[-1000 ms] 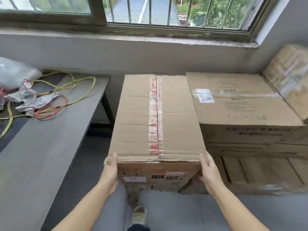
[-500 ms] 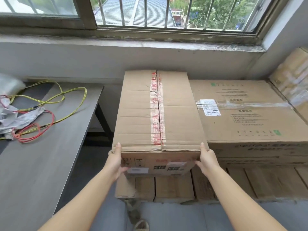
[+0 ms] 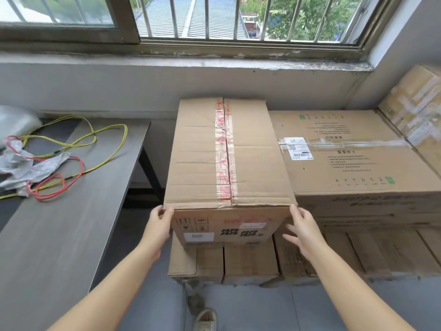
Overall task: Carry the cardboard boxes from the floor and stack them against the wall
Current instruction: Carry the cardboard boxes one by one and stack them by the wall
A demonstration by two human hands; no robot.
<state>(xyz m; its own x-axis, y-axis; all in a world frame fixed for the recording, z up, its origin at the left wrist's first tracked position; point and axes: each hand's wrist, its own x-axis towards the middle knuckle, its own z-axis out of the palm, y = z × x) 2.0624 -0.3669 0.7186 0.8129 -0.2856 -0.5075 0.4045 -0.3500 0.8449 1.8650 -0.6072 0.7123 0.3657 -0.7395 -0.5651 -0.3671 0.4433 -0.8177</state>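
**Tall box parked under the window, both hands on its front corners**

So the grey wall under the barred window [image 3: 238, 17] has a whole pile against it. Biggest thing is the wide flat brown cardboard box with the white shipping label [image 3: 353, 158], sitting on the right on top of a low row of smaller brown cartons [image 3: 250, 261]. Another taped-up brown carton [image 3: 420, 118] leans in the far right corner.

Just beside the wide one, on its left and touching it, is the tall brown cardboard box with red-printed tape down its middle seam [image 3: 202, 158]. It rests on that low row too, upright, far end close to the wall.

Left of the stack is the long grey desk [image 3: 59, 235], with a tangle of yellow and red cables [image 3: 78, 149] and some crumpled clear plastic wrap [image 3: 21, 161] on it.

Left hand [image 3: 158, 225] wraps the box's near left corner, thumb curled onto the front face, so that grip is holding the box. Right hand [image 3: 301, 229] lies flat against the near right corner, fingers straight and spread wide.

A pale sneaker [image 3: 205, 318] pokes in on the grey floor.
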